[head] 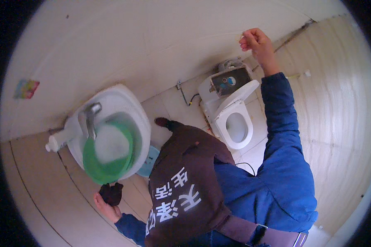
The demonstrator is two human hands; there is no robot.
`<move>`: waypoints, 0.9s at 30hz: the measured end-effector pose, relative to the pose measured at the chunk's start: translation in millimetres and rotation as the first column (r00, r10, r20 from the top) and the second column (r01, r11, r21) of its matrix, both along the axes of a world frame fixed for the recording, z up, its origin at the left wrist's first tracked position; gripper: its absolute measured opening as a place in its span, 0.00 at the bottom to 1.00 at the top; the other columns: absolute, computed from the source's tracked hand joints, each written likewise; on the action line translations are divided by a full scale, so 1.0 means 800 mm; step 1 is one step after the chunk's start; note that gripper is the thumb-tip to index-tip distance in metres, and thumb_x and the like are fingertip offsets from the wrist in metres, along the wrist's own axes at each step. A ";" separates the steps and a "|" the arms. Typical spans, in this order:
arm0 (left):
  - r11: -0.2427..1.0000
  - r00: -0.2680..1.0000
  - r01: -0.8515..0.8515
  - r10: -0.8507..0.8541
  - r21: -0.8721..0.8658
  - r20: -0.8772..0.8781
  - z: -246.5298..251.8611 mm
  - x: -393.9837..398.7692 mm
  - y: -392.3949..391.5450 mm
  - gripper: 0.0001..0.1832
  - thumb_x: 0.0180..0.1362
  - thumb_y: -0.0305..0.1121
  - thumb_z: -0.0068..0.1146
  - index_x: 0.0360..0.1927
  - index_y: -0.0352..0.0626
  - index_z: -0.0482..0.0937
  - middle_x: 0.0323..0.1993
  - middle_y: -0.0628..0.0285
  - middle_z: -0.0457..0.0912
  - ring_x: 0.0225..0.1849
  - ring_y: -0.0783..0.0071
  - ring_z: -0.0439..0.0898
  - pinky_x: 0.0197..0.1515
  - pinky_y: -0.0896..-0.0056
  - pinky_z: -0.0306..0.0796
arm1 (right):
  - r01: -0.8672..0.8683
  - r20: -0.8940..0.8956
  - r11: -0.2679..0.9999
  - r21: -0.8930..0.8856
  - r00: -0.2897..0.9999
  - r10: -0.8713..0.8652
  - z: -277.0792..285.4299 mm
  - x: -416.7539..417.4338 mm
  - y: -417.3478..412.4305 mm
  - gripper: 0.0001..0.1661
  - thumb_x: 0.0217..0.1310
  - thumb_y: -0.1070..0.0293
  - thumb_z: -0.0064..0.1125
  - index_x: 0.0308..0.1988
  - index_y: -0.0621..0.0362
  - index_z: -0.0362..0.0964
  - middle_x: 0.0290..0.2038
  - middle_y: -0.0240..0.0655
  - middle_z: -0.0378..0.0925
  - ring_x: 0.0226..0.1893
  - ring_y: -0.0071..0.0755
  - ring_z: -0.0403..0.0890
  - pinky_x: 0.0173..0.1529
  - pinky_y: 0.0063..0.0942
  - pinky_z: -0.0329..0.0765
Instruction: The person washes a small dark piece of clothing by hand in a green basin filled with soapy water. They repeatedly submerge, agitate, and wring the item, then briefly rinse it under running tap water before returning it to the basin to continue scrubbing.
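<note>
My left hand (106,207) holds a bunched dark cloth (111,194) just outside the near rim of a white washbasin (144,126). Inside the basin sits a green plastic tub (106,171) with whitish, sudsy-looking liquid, under a metal tap (89,119). My right hand (254,41) is raised at the upper right, away from the basin, with its fingers curled together. A faint, thin yellowish trace shows at its fingertips; whether the hand grips something is unclear. I wear a dark apron (185,157) with printed white writing over blue sleeves.
A white toilet (249,129) stands right of the basin, its lid raised and its cistern (232,81) uncovered. A light-blue basin (148,162) lies partly hidden below the washbasin. A thin hose (183,95) runs from a wall valve to the cistern. Tiled walls stand close around.
</note>
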State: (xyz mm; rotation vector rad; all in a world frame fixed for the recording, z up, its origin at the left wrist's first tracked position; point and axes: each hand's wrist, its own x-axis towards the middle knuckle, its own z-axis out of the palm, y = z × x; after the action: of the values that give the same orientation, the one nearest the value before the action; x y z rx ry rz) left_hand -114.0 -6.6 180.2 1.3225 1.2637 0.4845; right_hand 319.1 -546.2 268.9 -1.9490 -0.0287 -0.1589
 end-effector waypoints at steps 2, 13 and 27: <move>0.998 0.996 0.068 -0.068 -0.011 0.058 0.002 0.005 0.016 0.18 0.63 0.42 0.49 0.48 0.38 0.70 0.42 0.59 0.77 0.43 0.68 0.78 0.46 0.66 0.73 | -0.081 -0.012 0.995 -0.054 0.997 0.081 0.000 -0.007 0.005 0.13 0.65 0.62 0.50 0.36 0.62 0.69 0.22 0.34 0.76 0.20 0.23 0.74 0.25 0.22 0.73; 0.959 0.960 0.278 -0.279 -0.054 -0.019 -0.014 0.016 0.036 0.17 0.62 0.43 0.48 0.44 0.38 0.71 0.39 0.59 0.77 0.38 0.67 0.78 0.40 0.66 0.74 | -0.317 -0.232 0.937 0.149 0.910 0.345 -0.109 -0.053 0.088 0.07 0.63 0.67 0.50 0.32 0.57 0.68 0.23 0.30 0.74 0.22 0.20 0.74 0.26 0.21 0.72; 0.937 0.922 0.348 -0.344 -0.009 -0.179 -0.009 0.027 0.067 0.19 0.62 0.42 0.49 0.48 0.38 0.69 0.39 0.59 0.76 0.38 0.68 0.77 0.40 0.67 0.73 | 0.420 -0.302 0.878 -0.229 0.827 -0.474 -0.235 0.029 -0.360 0.13 0.63 0.61 0.51 0.39 0.61 0.70 0.28 0.34 0.76 0.23 0.27 0.76 0.26 0.25 0.77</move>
State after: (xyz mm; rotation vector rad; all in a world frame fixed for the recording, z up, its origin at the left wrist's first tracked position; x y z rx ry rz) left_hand -92.7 47.1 173.0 1.5981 1.1353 0.1325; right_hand 342.3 -834.1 80.6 -2.0839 0.6816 -0.1180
